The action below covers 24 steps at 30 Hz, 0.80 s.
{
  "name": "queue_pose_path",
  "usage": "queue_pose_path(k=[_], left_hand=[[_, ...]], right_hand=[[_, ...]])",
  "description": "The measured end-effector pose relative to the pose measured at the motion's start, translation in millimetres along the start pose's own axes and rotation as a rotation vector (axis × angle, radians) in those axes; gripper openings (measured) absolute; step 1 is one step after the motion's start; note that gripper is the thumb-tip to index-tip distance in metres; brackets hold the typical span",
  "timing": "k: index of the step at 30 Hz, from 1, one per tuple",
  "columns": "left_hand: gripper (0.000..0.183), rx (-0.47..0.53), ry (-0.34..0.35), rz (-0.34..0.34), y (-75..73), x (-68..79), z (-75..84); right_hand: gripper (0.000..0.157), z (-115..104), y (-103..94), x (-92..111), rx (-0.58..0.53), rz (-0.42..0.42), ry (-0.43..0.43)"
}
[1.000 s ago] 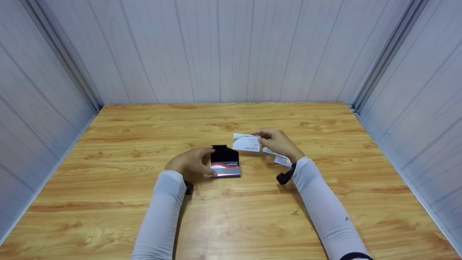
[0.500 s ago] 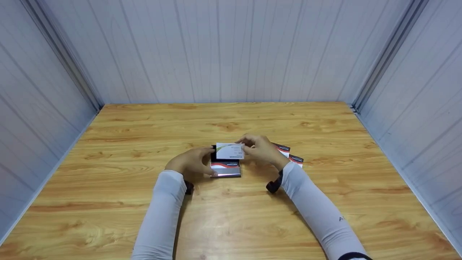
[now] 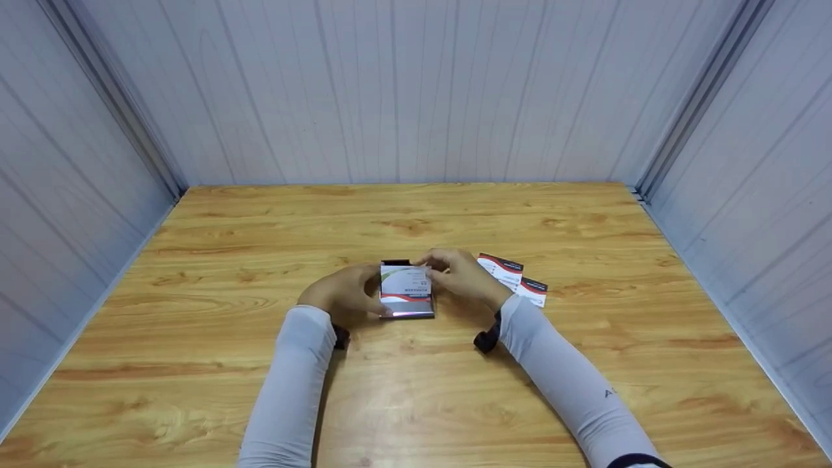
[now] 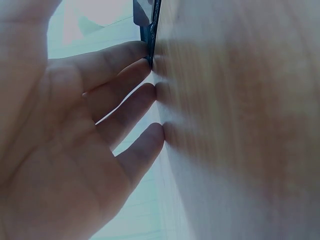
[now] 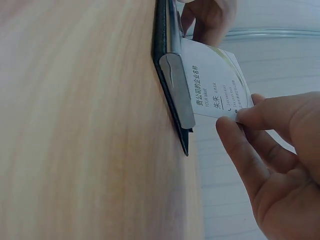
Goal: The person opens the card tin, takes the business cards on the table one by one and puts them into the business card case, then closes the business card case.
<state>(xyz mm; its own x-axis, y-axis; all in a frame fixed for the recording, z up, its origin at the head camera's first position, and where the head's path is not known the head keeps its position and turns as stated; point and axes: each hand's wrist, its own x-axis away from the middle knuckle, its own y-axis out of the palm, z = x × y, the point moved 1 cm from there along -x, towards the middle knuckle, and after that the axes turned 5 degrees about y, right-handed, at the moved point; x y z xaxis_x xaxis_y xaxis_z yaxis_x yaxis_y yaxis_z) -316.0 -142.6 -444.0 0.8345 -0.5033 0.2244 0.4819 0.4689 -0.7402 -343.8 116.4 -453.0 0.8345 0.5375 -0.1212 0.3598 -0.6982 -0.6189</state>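
The left hand [image 3: 344, 288] holds the open card case [image 3: 413, 311] at its left side; the right hand [image 3: 463, 276] pinches a white card [image 3: 402, 279] over it. Right of them, two banded cards [image 3: 501, 268] lie on the wooden table [image 3: 403, 390].

Pale sleeves [image 3: 283, 383], black wrist cameras [image 3: 486, 340]

Card [image 5: 217, 80] w/ "YOUR NAME", 朱朱.
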Motion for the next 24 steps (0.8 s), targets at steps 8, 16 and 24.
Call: queue_pose_path(k=[8,16,24], left_hand=[[0.108,-0.069,0.008,-0.012,-1.2,-0.5,1.2],[0.104,-0.068,0.028,-0.015,-1.9,-0.7,0.4],[0.105,-0.067,0.021,-0.019,-2.5,-0.7,-0.3]], right_hand=[[0.027,0.6,2.0,0.8,0.056,-0.041,-0.015],[0.026,-0.4,2.5,1.5,0.118,-0.095,-0.009],[0.024,-2.1,2.2,3.9,0.102,-0.142,-0.024]])
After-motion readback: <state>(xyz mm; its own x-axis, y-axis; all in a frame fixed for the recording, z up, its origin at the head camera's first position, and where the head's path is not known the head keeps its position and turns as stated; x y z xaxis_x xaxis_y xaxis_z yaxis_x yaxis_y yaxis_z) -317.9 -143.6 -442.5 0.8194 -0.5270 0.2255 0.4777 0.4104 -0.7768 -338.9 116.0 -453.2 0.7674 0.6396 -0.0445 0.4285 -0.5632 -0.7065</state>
